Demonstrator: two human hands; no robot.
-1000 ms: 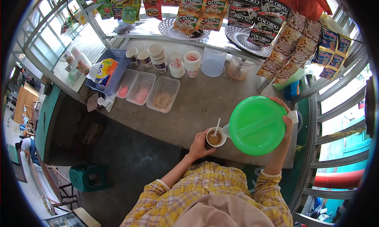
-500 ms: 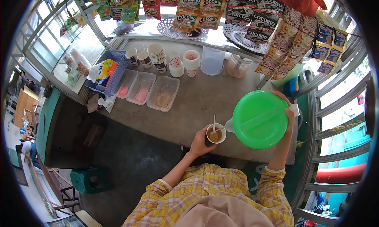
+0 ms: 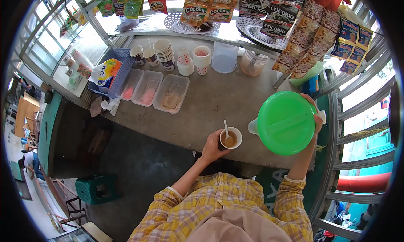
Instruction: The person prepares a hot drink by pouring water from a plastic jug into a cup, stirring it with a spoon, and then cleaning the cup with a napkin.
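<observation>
My left hand (image 3: 212, 147) is wrapped round a paper cup (image 3: 237, 138) near the counter's front edge. Brown liquid and a white spoon (image 3: 225, 126) are in the cup. To the right, my right hand (image 3: 316, 115) grips the handle side of a pitcher with a green lid (image 3: 286, 123). The pitcher looks level, and its spout points left toward the cup, with a gap between them. No liquid stream shows at the spout. The lid hides the pitcher's contents.
Along the back of the counter (image 3: 202, 111) stand paper cup stacks (image 3: 165, 52), clear plastic tubs (image 3: 171, 94), a blue basket (image 3: 122, 57) and jars (image 3: 253, 64). Sachet strips (image 3: 283, 14) hang above. A green stool (image 3: 97, 189) is at lower left. Another person (image 3: 31, 162) bends at far left.
My right hand has moved the pitcher right and slightly up, so its spout is now away from the cup. The spoon leans more to the left.
</observation>
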